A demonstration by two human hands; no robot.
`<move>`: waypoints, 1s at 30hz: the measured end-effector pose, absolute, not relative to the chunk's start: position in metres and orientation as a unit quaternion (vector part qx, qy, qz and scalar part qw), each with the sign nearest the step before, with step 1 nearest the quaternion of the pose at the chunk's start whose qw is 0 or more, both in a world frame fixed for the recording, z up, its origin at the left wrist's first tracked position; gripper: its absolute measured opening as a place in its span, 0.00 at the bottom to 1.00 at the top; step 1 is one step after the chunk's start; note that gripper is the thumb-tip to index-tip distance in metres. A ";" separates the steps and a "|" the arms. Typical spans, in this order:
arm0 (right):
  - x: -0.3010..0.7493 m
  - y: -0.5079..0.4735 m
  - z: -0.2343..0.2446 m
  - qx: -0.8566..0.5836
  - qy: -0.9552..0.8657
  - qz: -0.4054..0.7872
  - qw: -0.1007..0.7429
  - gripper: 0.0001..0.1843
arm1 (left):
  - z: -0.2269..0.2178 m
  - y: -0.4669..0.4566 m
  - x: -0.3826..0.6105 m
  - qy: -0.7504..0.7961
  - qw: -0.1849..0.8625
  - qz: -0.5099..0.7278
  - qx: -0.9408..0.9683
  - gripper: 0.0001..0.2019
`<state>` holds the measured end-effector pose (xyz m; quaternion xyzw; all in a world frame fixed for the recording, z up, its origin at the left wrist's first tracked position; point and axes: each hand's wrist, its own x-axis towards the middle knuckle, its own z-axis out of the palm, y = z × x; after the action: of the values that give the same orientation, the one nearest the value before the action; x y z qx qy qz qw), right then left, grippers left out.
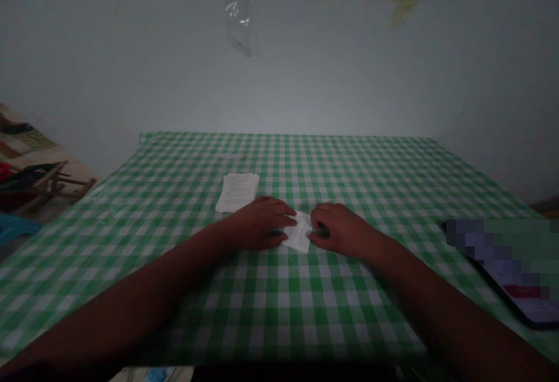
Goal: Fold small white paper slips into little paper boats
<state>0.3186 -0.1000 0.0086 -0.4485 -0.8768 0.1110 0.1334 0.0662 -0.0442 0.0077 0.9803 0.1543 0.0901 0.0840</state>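
Observation:
A small printed sheet of paper lies tilted on the checked cloth between my two hands. My left hand rests at its left side, fingers stretched out and apart, their tips on the sheet. At the opposite edge, my right hand is closed, with curled fingers and thumb gripping the paper's right side. The fingers hide both side edges of the sheet. Just beyond my left hand sits a stack of printed paper sheets, slightly uneven at its edges.
A green and white checked tablecloth covers the table, which meets a pale wall at the back. On the right lies a phone, its screen partly pixelated. A blue plastic thing and wooden legs stand left of the table.

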 end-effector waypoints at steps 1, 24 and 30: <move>0.317 -0.103 0.011 -0.433 -0.884 0.125 0.126 0.10 | 0.008 -0.045 0.066 0.144 0.086 0.091 0.982 0.18; 0.311 -0.110 0.016 -0.507 -0.843 0.148 0.105 0.11 | -0.001 -0.045 0.071 0.180 0.150 0.118 0.965 0.22; 0.313 -0.106 0.008 -0.512 -0.843 0.119 0.109 0.11 | -0.001 -0.045 0.071 0.176 0.151 0.120 0.965 0.23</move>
<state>0.3126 -0.1060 0.0083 -0.5123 -0.8435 0.1194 0.1087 0.0714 -0.0452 -0.0008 0.9653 0.1757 0.1203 0.1509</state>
